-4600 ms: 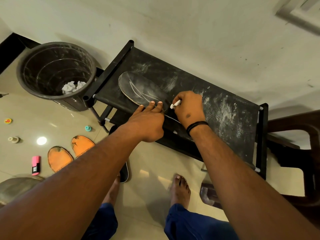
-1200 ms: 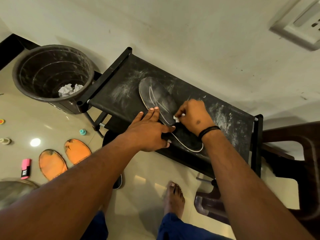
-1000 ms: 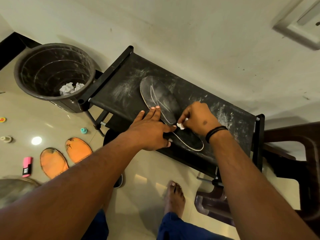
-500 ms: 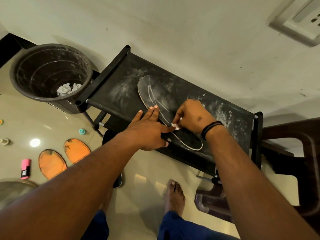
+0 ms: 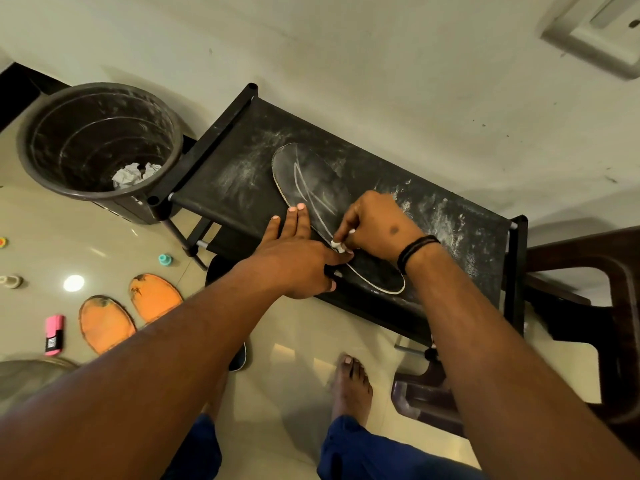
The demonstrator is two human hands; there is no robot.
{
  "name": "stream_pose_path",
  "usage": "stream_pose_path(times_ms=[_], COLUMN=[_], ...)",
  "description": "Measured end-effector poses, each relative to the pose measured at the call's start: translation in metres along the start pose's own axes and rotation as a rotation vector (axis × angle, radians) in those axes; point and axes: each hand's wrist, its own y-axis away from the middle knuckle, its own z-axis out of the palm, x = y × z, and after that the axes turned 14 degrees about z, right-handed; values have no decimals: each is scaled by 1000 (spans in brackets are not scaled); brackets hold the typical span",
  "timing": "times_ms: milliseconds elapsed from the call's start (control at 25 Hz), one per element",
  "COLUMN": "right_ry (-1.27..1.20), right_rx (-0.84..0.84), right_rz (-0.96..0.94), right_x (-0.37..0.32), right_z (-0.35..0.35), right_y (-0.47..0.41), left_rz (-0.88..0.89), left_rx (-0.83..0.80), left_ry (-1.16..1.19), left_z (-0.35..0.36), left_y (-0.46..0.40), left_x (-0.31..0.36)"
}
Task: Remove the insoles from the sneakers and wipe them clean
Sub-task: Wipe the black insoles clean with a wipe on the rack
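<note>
We note our right fingers (image 5: 346, 233), pinching a small white wad (image 5: 337, 245), have moved back along the dusty black foam insole (image 5: 318, 192) under our flat left fingers (image 5: 298, 220); wiping continues.

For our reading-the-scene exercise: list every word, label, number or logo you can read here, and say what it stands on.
No text reads clearly.
Pink highlighter: a dark label, print too small to read.
Black insole on the rack: a pale swoosh-like mark, no letters.
Wall plate: blurred, no legible marking.
</note>
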Motion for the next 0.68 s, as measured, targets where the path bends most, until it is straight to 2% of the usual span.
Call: stream_pose_path(times_ms=[80, 240, 320, 400, 560, 680], right_ry=[-24, -135, -151, -166, -45, -25], right_rx=[14, 286, 365, 290, -8, 2], right_rz=[-11, -80, -96, -68, -8, 10], right_x=[0, -13, -16, -15, -7, -11], right_z=[3, 32, 41, 32, 2, 4], right_y=[0, -11, -16, -15, -2, -1], left_rz=[7, 16, 23, 32, 27, 30], left_rx=[-4, -3, 7, 23, 20, 32], left_ry=[8, 15, 28, 26, 8, 18], left_z=[-1, -3, -4, -3, -2, -2], left_y=[0, 1, 2, 3, 2, 2], left_x=[0, 1, 0, 0, -1, -1])
